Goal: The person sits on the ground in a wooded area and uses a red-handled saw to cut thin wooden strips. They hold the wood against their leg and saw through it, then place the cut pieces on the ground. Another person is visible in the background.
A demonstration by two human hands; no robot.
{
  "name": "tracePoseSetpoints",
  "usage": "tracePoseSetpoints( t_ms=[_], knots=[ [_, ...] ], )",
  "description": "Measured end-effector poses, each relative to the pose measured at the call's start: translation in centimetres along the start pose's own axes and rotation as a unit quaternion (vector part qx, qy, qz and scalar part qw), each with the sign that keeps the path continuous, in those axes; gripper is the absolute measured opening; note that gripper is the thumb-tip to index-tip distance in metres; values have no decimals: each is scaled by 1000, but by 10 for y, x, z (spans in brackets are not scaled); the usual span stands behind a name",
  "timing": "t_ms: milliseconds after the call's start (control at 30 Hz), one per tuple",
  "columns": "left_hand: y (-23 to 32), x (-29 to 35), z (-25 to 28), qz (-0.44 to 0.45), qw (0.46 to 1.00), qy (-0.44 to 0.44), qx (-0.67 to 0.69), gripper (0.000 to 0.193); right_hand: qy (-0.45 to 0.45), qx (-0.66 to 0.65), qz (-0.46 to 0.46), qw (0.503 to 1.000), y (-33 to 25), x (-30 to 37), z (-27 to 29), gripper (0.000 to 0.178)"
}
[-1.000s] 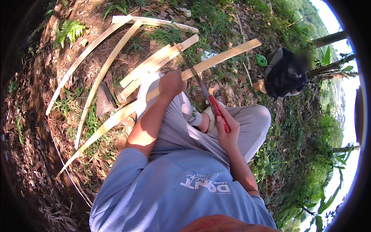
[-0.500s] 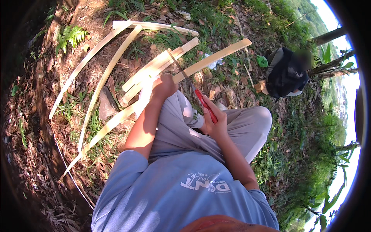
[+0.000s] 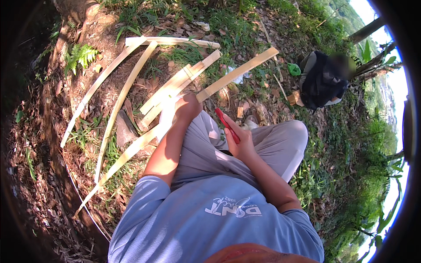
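My left hand [image 3: 188, 107] is closed around a long pale wooden strip [image 3: 239, 75] beside my bent left knee. The strip runs from the lower left, past the knee, to the upper right. A dark mark crosses it just beyond my fist. To the right, my right hand [image 3: 241, 141] grips the red handle [image 3: 226, 125] of a long-bladed hand tool, apart from the strip. Its blade cannot be made out now; whether it is a knife or saw is unclear. Beyond my left hand lie several shorter overlapping wooden strips [image 3: 193, 72].
Two long curved strips [image 3: 105, 81] [image 3: 125, 103] and another strip [image 3: 175, 41] lie on leafy ground at the left and far side. A flat stone [image 3: 125, 129] sits left of my knee. Another person in dark clothing [image 3: 322, 79] is at the right, near a green plastic item [image 3: 294, 69].
The blade lay across the strip just beyond my left fist; now the tool is drawn back off it, its handle tilted differently. My left hand keeps its hold. The view has shifted slightly.
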State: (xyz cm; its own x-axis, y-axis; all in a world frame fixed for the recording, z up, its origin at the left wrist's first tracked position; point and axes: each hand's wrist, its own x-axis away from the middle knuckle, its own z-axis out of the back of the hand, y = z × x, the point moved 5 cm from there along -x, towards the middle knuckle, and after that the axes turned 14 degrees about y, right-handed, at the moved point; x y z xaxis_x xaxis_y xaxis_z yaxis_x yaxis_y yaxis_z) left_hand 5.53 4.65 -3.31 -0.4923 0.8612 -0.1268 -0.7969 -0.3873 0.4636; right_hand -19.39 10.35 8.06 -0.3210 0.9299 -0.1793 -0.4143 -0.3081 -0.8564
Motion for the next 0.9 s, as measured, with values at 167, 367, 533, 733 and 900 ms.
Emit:
tracePoseSetpoints(
  t_ms=[167, 367, 533, 733, 900],
  knots=[
    [-8, -11, -4, 41, 998, -37, 9, 36, 73, -64, 48, 994, 13, -66, -65, 46],
    [4, -11, 4, 30, 997, -72, -20, 41, 102, -82, 66, 989, 11, -16, -7, 45],
    [5, -8, 6, 32, 997, -70, -12, 42, 31, -31, -26, 999, -27, 65, 73, 51],
    [17, -4, 8, 29, 997, -77, 9, 42, 28, -15, -19, 999, -23, 51, 60, 56],
    [6, -4, 0, 27, 994, -102, -15, 40, 54, -51, 53, 996, 8, -44, -34, 49]
  ],
)
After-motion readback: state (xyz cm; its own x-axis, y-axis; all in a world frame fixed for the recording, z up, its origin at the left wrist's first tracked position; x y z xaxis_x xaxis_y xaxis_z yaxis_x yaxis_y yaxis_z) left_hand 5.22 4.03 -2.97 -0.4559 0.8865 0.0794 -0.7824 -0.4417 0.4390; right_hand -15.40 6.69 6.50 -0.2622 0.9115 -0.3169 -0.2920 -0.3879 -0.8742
